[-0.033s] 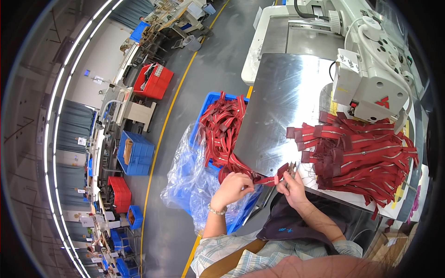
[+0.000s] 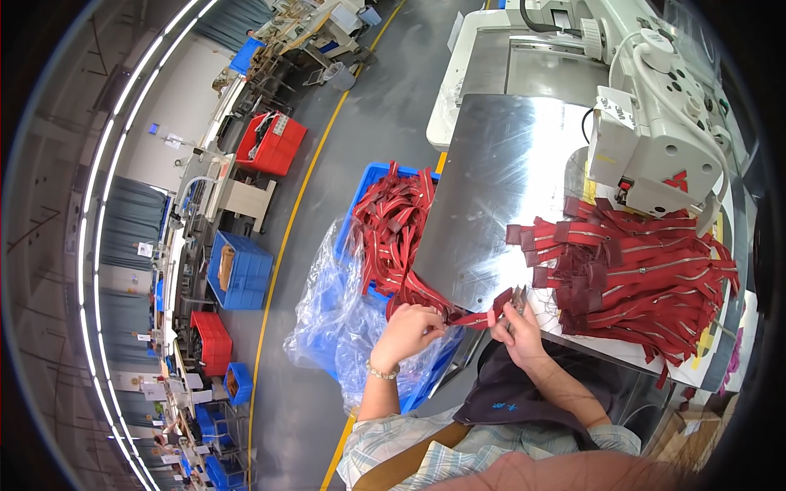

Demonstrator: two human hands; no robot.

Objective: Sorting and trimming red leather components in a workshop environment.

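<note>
My left hand (image 2: 407, 335) pinches a red zipper strip (image 2: 472, 318) that trails from the heap of red zippers (image 2: 389, 221) in a blue crate (image 2: 366, 182). My right hand (image 2: 517, 337) holds small metal snips (image 2: 518, 298) upright at a darker end of that strip, near the front edge of the steel table (image 2: 467, 196). Just right of it lies a spread pile of red zippers (image 2: 634, 286) with dark red tabs.
A white sewing machine (image 2: 671, 135) stands over the table's right side. Crumpled clear plastic (image 2: 315, 311) drapes the blue crate. Across the aisle with yellow lines are red bins (image 2: 270, 147), blue bins (image 2: 239, 274) and rows of workbenches (image 2: 258, 196).
My right hand and the strip's end at the snips have shifted very slightly. Little else differs.
</note>
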